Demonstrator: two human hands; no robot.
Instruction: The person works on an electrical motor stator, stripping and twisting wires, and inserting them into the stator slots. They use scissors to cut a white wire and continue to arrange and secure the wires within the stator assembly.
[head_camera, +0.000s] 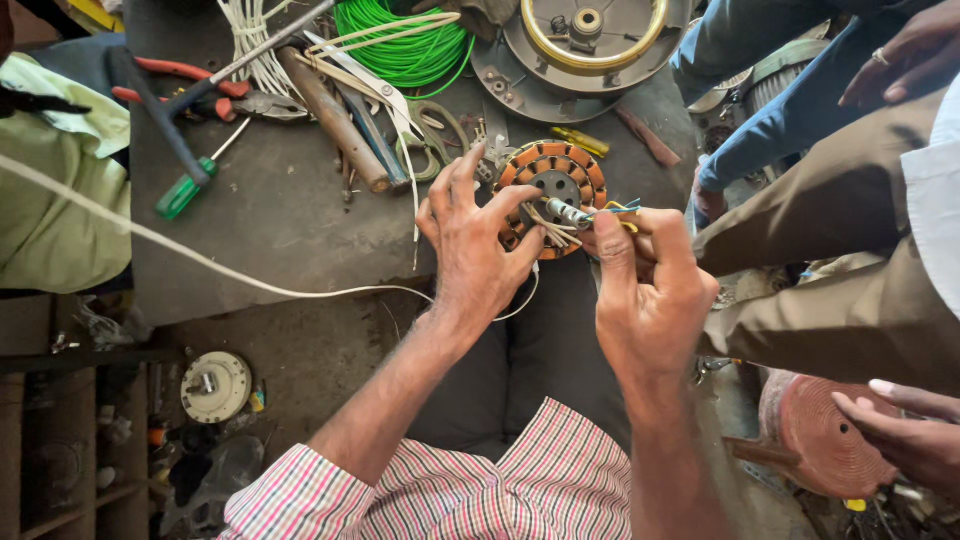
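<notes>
Right hand (650, 290), left hand (475, 240) flank stator (553, 178), both touching.

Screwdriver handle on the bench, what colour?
Green, on the screwdriver left of the hands; head view shows it.

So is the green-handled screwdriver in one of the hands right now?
No: the green-handled screwdriver lies on the bench, apart from the left hand and right hand at the copper-wound stator.
</notes>
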